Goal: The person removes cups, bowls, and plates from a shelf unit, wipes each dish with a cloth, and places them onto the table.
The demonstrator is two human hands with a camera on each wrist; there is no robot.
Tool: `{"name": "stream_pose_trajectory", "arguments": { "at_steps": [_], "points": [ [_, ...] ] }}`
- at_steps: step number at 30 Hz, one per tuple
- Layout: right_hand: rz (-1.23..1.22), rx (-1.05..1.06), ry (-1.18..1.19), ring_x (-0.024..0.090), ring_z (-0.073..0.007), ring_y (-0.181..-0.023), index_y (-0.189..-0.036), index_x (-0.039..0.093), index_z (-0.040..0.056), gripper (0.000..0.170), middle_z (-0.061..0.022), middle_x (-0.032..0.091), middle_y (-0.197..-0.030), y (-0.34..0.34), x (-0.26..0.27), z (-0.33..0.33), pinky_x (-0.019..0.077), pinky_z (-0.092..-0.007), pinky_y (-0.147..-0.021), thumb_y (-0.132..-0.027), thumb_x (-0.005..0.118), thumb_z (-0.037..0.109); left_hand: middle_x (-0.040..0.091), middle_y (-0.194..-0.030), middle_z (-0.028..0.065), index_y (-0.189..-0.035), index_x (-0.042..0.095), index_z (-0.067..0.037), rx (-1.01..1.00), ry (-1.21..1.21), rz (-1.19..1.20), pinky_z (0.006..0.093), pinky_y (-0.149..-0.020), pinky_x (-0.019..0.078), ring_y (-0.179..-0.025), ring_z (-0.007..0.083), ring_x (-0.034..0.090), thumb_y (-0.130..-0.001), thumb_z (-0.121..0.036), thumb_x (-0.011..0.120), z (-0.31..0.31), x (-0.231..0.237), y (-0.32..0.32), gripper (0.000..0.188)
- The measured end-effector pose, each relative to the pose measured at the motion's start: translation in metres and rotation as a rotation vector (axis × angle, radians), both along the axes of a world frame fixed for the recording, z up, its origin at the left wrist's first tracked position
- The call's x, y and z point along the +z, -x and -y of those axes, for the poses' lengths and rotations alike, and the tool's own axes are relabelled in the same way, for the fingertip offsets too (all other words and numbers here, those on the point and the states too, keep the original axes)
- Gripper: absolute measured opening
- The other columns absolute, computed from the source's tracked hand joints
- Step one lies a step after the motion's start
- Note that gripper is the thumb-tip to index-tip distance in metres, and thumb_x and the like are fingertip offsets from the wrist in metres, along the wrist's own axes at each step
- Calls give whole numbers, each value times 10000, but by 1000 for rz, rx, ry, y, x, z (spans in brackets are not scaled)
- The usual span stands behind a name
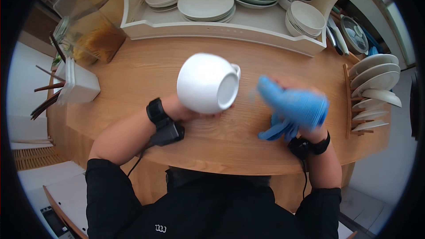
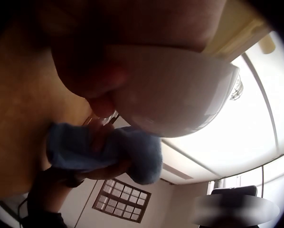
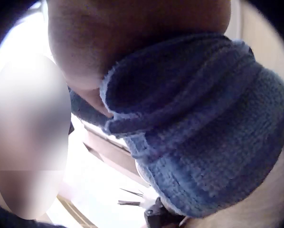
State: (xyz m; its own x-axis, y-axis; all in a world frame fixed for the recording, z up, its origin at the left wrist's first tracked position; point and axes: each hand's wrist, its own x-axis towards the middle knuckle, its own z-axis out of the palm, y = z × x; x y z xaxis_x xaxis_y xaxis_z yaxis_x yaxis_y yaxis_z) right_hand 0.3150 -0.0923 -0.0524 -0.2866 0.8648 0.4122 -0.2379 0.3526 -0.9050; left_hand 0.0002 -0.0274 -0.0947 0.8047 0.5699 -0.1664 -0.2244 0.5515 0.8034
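Held above the wooden table (image 1: 221,139): a white cup (image 1: 201,81), smooth, glossy and rounded, tipped with its round base toward the right hand (image 3: 127,45) and a looped handle (image 1: 239,69) on the far right side. Near it but apart: a blue cloth (image 1: 305,108), fuzzy, bunched into ribbed folds, with loose ends hanging on the left.

Gripping the cup from its left and beneath with the left hand (image 1: 180,108), fingers curled under the body. Clutching the cloth in the right hand, fingers wrapped round the bundle. Bent at both elbows, with forearms bare below black sleeves (image 1: 108,181); strapped at each wrist with a black band (image 1: 156,110).

Hidden from the head view: the cup's mouth, turned away, though with a stretch of rim caught in the left wrist view; also much of the right hand, behind cloth. Blurred there: the cloth's outline. Farther out, on the right: a wooden rack (image 1: 348,101) of white plates (image 1: 376,69). Beyond: a white shelf (image 1: 186,29) with stacked dishes (image 1: 206,2), cut off along the upper frame edge. At far left: a clear container (image 1: 106,17), with yellowish contents hard to make out.
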Motion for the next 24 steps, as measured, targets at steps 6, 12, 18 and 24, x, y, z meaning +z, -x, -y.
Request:
{"name": "stream_pose_trajectory", "arguments": {
  "at_steps": [6, 12, 18, 24],
  "points": [
    [-47, -266, 523, 612, -181, -656, -1275, 644, 24, 413, -89, 679, -920, -15, -12, -30, 518, -308, -599, -988, 744, 303, 685, -949, 77, -1226, 652, -73, 188, -92, -40, 267, -598, 477, -734, 146, 609, -1100, -273, 652, -42, 16, 24, 236],
    [-156, -198, 614, 631, -192, -648, -1217, 628, 39, 310, -87, 669, -883, -20, -15, -37, 513, -313, -554, -1017, 696, 266, 680, -991, 62, -1291, 639, -88, 329, -339, -439, 316, -630, 519, -755, 148, 624, -1090, -261, 656, -56, 52, 46, 266],
    [-88, -182, 542, 651, -157, -688, -1352, 574, 95, 387, -68, 671, -1009, -7, -1, -26, 571, -293, -572, -1011, 700, 228, 712, -1160, 45, -1362, 642, -14, 582, -639, -787, 288, -949, 522, -1054, 118, 649, -982, -160, 717, -53, 75, 76, 414],
    [-94, -113, 579, 646, -121, -1035, -1309, 698, 36, 328, -19, 724, -1187, -12, -1, -26, 516, -299, -912, -1015, 710, 180, 699, -1093, 23, -1296, 668, -26, 552, -455, -848, 271, -821, 529, -958, 109, 641, -954, -209, 697, -56, 64, 88, 389]
  ]
}}
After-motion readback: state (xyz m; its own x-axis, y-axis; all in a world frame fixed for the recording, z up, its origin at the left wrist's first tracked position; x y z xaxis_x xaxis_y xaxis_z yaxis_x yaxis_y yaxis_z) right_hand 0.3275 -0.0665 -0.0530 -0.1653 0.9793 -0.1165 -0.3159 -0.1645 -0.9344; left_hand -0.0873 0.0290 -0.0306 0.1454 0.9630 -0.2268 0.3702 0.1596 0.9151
